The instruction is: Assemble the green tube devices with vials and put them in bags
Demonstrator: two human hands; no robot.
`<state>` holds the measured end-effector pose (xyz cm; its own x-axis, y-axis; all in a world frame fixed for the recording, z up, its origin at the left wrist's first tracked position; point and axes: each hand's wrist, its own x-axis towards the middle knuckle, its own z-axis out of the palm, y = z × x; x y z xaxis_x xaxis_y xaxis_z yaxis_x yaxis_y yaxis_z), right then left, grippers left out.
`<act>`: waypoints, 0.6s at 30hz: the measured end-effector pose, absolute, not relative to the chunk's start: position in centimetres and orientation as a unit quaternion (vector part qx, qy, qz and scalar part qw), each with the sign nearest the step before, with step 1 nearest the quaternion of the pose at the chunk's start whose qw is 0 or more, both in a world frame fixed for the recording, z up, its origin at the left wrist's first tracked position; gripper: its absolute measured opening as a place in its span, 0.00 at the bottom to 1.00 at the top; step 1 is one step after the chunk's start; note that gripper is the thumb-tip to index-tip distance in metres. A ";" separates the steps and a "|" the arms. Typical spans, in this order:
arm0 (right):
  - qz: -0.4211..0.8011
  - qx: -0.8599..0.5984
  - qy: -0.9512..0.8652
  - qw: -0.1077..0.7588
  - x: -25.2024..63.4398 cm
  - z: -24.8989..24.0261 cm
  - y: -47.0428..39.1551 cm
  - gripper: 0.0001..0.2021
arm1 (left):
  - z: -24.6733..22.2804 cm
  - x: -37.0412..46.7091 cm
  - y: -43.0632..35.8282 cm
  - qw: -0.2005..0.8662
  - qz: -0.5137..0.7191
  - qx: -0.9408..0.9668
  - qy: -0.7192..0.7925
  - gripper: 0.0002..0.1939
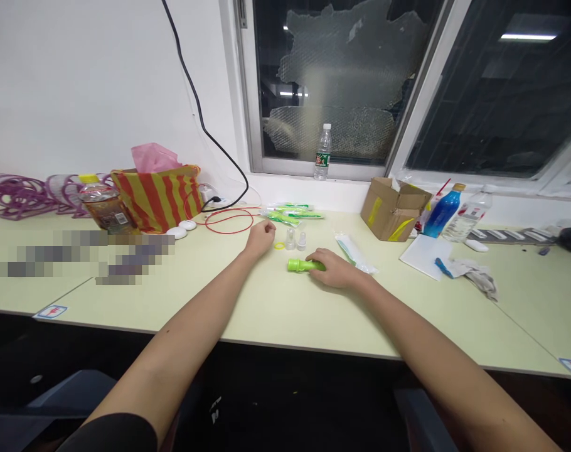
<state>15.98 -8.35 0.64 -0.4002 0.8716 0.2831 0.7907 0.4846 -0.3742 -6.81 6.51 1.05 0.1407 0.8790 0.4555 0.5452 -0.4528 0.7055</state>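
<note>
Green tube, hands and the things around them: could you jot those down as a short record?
Right hand: fingers over the green tube
Left hand: fingers curled, near the yellow ring; grip unclear
Just behind the tube: two small clear pieces
Right of the tube: clear packet
Farther back: cardboard box
On the windowsill: bottle

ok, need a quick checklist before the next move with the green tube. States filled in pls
1. Right hand on the green tube: ok, fingers over it.
2. Tube's right end visible: not ok, the hand covers it.
3. Left hand free of small parts: cannot tell, its fingers are curled.
4. Yellow ring in view: ok, on the table near the left hand.
5. Clear caps upright: ok, both standing.
6. Clear packet apart from right wrist: cannot tell.
</note>
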 end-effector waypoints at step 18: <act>0.238 -0.547 -0.733 0.328 17.6 0.3 -6.5 0.25 | -0.9 -7.3 13.1 0.143 0.429 0.721 0.524 0.15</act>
<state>17.58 -6.45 0.28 -0.1871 0.9574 0.2202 0.6452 0.2888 -0.7074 -7.35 13.08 -0.95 0.0815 0.8794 0.4691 0.6339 -0.4090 0.6564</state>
